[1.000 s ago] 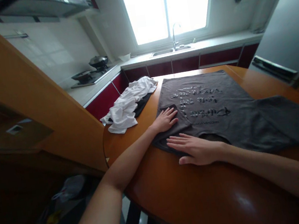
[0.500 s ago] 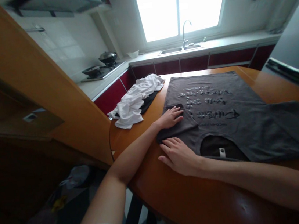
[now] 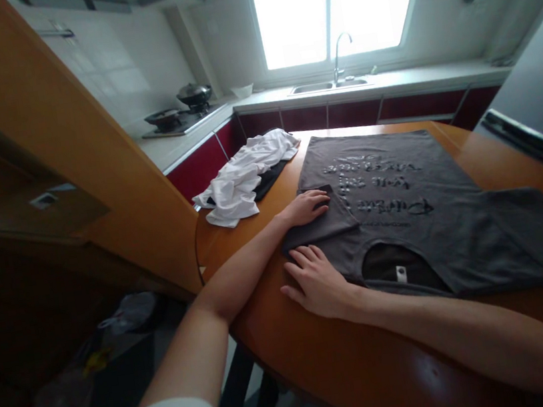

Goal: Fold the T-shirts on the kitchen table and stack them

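A dark grey T-shirt (image 3: 407, 231) with raised lettering lies spread on the wooden table, its neck opening toward me. The sleeve on the left is folded inward over the body; the right sleeve is stretched out flat. My left hand (image 3: 306, 207) lies palm down on the folded sleeve, fingers extended toward the lettering. Nearer to me, my right hand (image 3: 320, 284) rests beside the neck opening, with its fingertips at the shirt's shoulder edge and its thumb apart on the wood. Neither hand grips the cloth.
White and black clothes (image 3: 247, 176) lie in a heap at the table's left edge. The rounded wooden table (image 3: 323, 358) curves in front of me. Beyond it are a stove with pans (image 3: 194, 95), a sink (image 3: 313, 88) and a counter. A wooden door (image 3: 107, 152) stands at left.
The view has shifted slightly. My right hand has slid a little to the left, its thumb farther from the shirt. My left hand stays on the folded sleeve.
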Demonstrator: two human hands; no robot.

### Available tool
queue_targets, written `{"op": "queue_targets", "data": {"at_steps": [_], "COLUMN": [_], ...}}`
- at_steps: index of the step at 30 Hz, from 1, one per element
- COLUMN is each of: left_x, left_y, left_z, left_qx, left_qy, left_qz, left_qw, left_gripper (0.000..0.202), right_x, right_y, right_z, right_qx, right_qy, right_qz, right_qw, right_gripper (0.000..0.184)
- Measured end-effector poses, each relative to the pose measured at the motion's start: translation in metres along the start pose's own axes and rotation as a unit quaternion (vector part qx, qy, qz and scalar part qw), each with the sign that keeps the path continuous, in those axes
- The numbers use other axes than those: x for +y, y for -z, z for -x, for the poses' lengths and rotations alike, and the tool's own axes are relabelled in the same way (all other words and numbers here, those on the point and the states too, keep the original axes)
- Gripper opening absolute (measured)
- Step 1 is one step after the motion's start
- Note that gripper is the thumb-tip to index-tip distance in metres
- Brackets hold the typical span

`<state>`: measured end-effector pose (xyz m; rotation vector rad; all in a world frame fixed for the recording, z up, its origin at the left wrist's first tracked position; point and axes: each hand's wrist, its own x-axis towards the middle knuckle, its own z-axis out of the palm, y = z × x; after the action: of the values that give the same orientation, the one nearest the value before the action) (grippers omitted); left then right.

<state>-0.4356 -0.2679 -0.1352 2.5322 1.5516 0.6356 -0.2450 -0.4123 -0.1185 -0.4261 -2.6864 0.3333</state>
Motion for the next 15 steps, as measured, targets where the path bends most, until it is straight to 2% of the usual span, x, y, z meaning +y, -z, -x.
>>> {"op": "queue_targets", "data": {"at_steps": [4, 10, 15], "left_x": [-0.0002, 0.0008, 0.0011], "left_y": [-0.0020, -0.0017, -0.0014], "left_z": [0.0005, 0.0005, 0.0009], "left_qx": [0.002, 0.001, -0.001], "left_qy": [0.000, 0.004, 0.006], "left_qz": [-0.003, -0.008, -0.008], "left_qw": [1.000, 1.000, 1.000], "left_gripper": [0.039, 0.039, 0.039], "right_x": [0.0009, 0.0039, 0.0021], "right_y": [0.0006, -0.0017, -0.0011], "right_z": [-0.0009, -0.0013, -0.0009], "right_qx": [0.012, -0.009, 0.020], "right_qy": [0.003, 0.049, 0.029], "right_qz": [-0.006, -0.032, -0.033], "right_qw": [1.000, 0.998, 0.999], "right_gripper": [0.032, 0.037, 0.029]}}
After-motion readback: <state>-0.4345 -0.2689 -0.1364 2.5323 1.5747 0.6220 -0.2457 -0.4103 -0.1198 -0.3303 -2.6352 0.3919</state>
